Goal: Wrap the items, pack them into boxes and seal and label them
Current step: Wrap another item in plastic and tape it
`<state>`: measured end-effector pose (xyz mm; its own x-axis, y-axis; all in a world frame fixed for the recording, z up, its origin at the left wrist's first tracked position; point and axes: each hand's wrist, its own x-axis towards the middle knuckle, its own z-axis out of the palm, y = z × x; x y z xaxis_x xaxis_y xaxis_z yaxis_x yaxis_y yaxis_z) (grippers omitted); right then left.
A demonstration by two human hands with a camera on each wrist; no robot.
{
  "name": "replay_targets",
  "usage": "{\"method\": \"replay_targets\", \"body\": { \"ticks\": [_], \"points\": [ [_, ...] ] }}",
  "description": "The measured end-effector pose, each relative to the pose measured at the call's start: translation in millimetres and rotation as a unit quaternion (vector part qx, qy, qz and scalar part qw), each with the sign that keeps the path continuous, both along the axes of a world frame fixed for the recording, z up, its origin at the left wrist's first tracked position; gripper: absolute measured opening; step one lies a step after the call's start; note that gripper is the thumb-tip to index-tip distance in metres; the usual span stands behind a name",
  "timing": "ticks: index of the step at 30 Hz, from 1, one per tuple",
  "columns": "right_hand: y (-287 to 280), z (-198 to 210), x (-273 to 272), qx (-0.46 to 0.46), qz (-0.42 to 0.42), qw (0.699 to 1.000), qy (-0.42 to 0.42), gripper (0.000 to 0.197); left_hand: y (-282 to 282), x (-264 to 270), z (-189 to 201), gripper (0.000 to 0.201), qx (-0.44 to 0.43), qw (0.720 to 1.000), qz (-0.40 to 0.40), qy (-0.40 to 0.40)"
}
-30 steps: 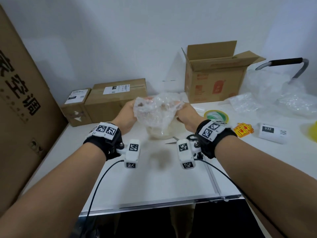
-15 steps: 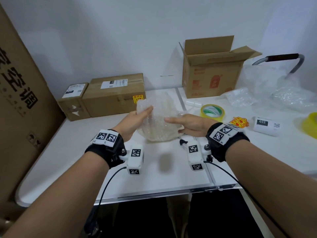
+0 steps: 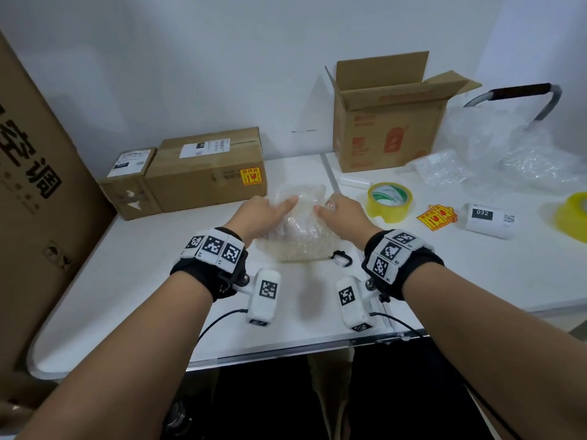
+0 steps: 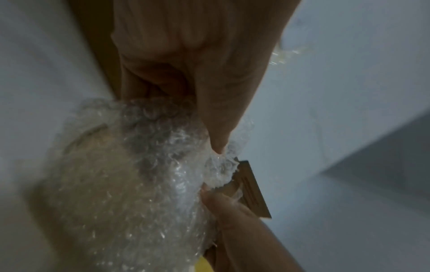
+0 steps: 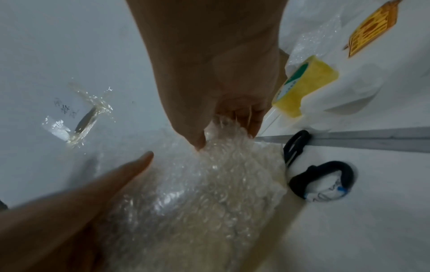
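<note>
A pale round item bundled in bubble wrap (image 3: pixel 298 236) sits on the white table (image 3: pixel 143 281) in front of me. My left hand (image 3: pixel 270 214) holds its left side, with the forefinger laid over the top. In the left wrist view the thumb (image 4: pixel 218 143) digs into the wrap (image 4: pixel 144 184) while the fingers curl behind it. My right hand (image 3: pixel 336 211) holds the right side. Seen from the right wrist, the thumb (image 5: pixel 195 141) and fingers pinch a gathered fold of the wrap (image 5: pixel 209 184). The item itself shows only dimly through the bubbles.
An open cardboard box (image 3: pixel 390 122) stands at the back right, two sealed boxes (image 3: pixel 206 173) at the back left. Yellow tape roll (image 3: pixel 389 201), fragile stickers (image 3: pixel 440 217), a white label roll (image 3: pixel 489 220) and loose bubble wrap (image 3: pixel 508 154) lie right. Scissors (image 3: pixel 341 258) lie beside the bundle.
The bundle was held up in the air and has come down onto the table. Both hands have shifted from its sides to over its top.
</note>
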<state>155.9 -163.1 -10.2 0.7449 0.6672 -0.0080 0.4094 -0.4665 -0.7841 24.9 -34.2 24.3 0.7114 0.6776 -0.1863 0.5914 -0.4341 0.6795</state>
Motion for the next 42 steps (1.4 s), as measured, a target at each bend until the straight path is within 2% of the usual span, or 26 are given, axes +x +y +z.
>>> {"method": "replay_targets", "body": {
  "ticks": [2,3,5,6,10,13,15,16,18,20,21,24,27,30,32,33,36,37,40,42],
  "points": [
    [1,-2,1,-0.009,0.009,1.0,0.004,0.029,-8,1,10,0.065,0.158,0.986,-0.04,0.027],
    [1,-1,1,-0.007,0.011,1.0,0.01,0.026,-11,3,12,0.059,0.207,0.976,-0.052,0.032],
    [1,0,1,0.004,0.015,1.0,0.021,0.022,-15,4,14,0.054,0.272,0.96,-0.05,0.05],
    [1,0,2,0.007,0.017,1.0,0.023,0.022,-11,5,13,0.052,0.273,0.959,-0.05,0.049],
    [1,-1,3,0.013,0.001,1.0,0.011,0.023,2,4,4,0.067,0.097,0.994,-0.044,-0.041],
    [4,-5,3,-0.01,-0.001,1.0,-0.02,0.027,9,7,-10,0.057,0.004,0.997,0.026,-0.077],
    [5,-7,1,-0.012,-0.003,0.999,-0.041,0.029,11,8,-15,0.04,-0.058,0.993,0.047,-0.09],
    [5,-8,-1,-0.009,-0.006,0.997,-0.075,0.03,10,9,-15,0.031,-0.073,0.992,0.047,-0.09],
    [5,-7,-3,-0.02,-0.021,0.976,-0.214,0.034,10,13,-13,0.025,-0.076,0.993,0.042,-0.079],
    [6,0,-6,-0.033,-0.023,0.943,-0.331,0.04,8,17,-11,0.03,-0.066,0.994,0.049,-0.067],
    [7,4,-8,-0.039,-0.015,0.936,-0.349,0.041,7,20,-11,0.035,-0.063,0.995,0.053,-0.063],
    [8,4,-11,-0.054,0.018,0.951,-0.304,0.035,3,23,-13,0.044,-0.064,0.994,0.057,-0.066],
    [9,-2,-10,-0.068,0.082,0.969,-0.221,0.044,2,21,-18,0.029,-0.097,0.99,0.053,-0.087],
    [16,-6,-9,-0.147,0.143,0.956,-0.211,0.045,6,12,-20,0.02,-0.13,0.986,0.047,-0.09],
    [21,-8,-9,-0.159,0.167,0.95,-0.208,0.046,10,5,-16,0.021,-0.139,0.987,0.03,-0.08],
    [22,-8,-8,-0.158,0.176,0.952,-0.195,0.047,13,4,-14,0.024,-0.116,0.991,0.013,-0.067],
    [20,-6,0,-0.152,0.19,0.961,-0.133,0.048,28,5,-13,0.045,0.048,0.998,-0.038,0.015],
    [18,-5,1,-0.149,0.191,0.962,-0.122,0.049,30,6,-14,0.056,0.045,0.997,-0.049,0.03],
    [15,-7,1,-0.153,0.186,0.962,-0.132,0.048,33,9,-19,0.086,-0.108,0.992,-0.036,0.053],
    [15,-9,-1,-0.17,0.16,0.961,-0.149,0.045,34,8,-24,0.084,-0.163,0.984,-0.036,0.058]
  ]
}}
